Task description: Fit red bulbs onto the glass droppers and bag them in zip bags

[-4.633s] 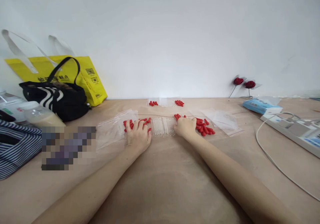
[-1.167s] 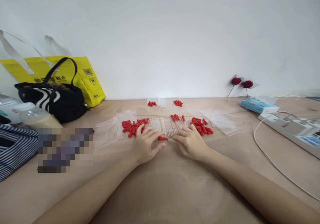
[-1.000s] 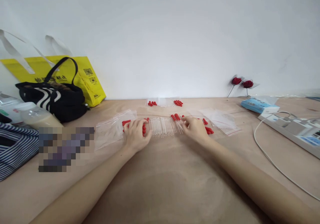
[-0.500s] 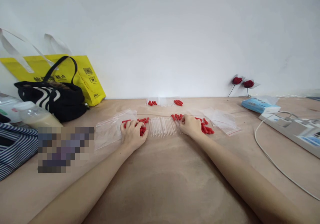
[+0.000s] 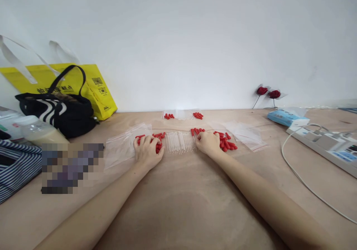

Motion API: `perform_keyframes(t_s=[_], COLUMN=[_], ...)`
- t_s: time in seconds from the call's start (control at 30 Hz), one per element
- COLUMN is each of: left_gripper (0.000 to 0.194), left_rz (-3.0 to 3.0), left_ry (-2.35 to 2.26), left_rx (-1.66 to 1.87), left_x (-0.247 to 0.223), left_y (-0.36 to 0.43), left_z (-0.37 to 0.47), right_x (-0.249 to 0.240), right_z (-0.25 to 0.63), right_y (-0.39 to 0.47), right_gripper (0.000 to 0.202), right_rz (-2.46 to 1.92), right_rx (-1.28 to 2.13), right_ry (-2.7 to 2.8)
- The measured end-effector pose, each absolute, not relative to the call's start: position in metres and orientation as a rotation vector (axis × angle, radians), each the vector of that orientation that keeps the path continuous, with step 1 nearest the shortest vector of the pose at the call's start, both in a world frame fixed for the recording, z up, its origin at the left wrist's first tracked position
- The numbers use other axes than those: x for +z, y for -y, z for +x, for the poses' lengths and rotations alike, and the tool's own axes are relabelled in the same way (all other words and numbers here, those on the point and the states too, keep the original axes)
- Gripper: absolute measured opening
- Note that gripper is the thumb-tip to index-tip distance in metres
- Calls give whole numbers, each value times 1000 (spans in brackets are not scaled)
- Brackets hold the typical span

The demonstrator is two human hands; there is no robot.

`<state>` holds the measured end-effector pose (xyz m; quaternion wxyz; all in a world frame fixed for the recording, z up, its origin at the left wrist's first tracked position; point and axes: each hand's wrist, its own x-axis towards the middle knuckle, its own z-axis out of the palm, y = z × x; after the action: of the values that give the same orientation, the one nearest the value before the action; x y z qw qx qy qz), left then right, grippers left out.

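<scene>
While the tabletop [image 5: 178,201] fills the lower half of the frame, your forearms [image 5: 97,203] slant inward from both bottom corners. Your left hand [image 5: 147,150] arches palm-down left of centre, fingers slightly spread; your right hand [image 5: 209,143], right of centre, curls downward. Whether either grips anything, I cannot tell. Red bulbs [image 5: 228,145] lie beneath your left and beside your right; slender clear tubes [image 5: 180,142] lie between, mid-frame.

L grip [image 5: 147,151] palm-down, loosely curled; R grip [image 5: 208,143] palm-down, bunched; both forearms [image 5: 110,196] extended fwd.

Two hands [image 5: 148,149], two flowers [image 5: 262,90]
</scene>
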<state>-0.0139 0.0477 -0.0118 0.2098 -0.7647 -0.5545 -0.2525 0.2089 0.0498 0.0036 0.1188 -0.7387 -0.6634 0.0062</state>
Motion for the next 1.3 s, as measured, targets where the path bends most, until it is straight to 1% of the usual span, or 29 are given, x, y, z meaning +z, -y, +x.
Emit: perform_keyframes(t_s=[0.27,0.53,0.7,0.77,0.83,0.93,1.0,1.1,1.2,1.27,1.3], left_gripper=[14,18,18,19,20,23,24,23,15,10,13], left_rz=[-2103,-2052,-2060,-2060,-2080,-2211,-2372,-2668,-2876,-2924,-2925], left_ry=[1538,1439,1286,1247,1214,1119,1035,904,845,887,929], left_rx=[-688,-639,-652,-705,-791,-920,-958,-915,-806,-767,-761], left_x=[-12,-10,-7,-4,-1,1,0,-3,-4,-3,-3], left_y=[-47,-46,-46,-44,-40,-29,-21,-14,-11,-9,-9], left_z=[-13,-14,-14,-13,-9,0,8,15,15,14,13], right_x=[9,5,13,13,7,-10,-23,-36,-40,-40,-40], right_z=[196,192,200,206,214,228,237,246,249,248,247], right_y=[-57,-60,-45,-35,-25,-12,-7,-3,-1,1,2], right_gripper=[18,20,25,27,24,16,14,13,15,21,26], right_rz=[-2253,-2291,-2244,-2197,-2112,-1816,-1587,-1386,-1316,-1279,-1261], right_rx=[66,103,38,10,11,-39,-103,-120,-97,-99,-113], right_ry=[1969,1989,1989,2013,2067,2140,2136,2117,2117,2133,2144])
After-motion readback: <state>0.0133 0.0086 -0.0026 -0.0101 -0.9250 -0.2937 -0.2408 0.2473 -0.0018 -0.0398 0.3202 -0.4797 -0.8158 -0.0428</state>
